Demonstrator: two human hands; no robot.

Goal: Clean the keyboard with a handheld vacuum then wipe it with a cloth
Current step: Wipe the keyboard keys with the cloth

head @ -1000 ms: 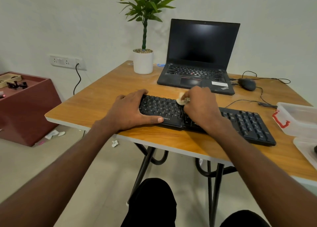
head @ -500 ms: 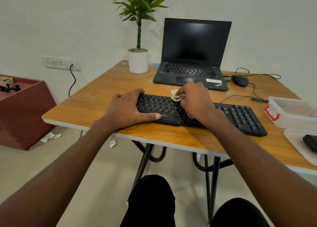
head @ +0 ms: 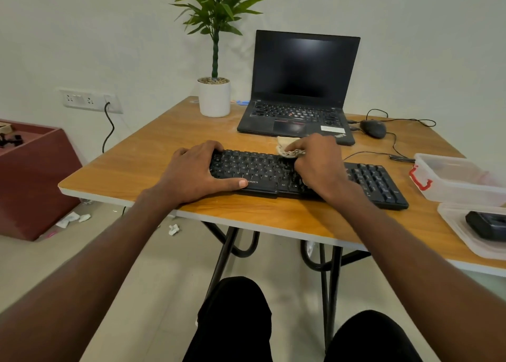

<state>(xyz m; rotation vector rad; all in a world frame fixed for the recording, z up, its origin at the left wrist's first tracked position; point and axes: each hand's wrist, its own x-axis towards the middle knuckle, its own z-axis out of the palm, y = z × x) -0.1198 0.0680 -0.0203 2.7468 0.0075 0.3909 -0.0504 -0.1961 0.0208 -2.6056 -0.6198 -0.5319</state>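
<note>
The right hand (head: 319,164), gripping the cloth (head: 287,146), is now wiping the keyboard's (head: 260,170) rear key rows, having shifted rearward. The left hand (head: 197,171) is bracing the keyboard's left end on the worktop (head: 142,167). Wiping phase is progressing.

Black gear on a warm wood-grain bench (head: 153,164).
The keyboard (head: 377,182) is black with white legends, the cloth (head: 286,146) beige, the laptop (head: 298,88) black with a red-dotted keypad, the plant pot (head: 214,99) white under green leaves, the clear box (head: 454,181) red-latched.
</note>
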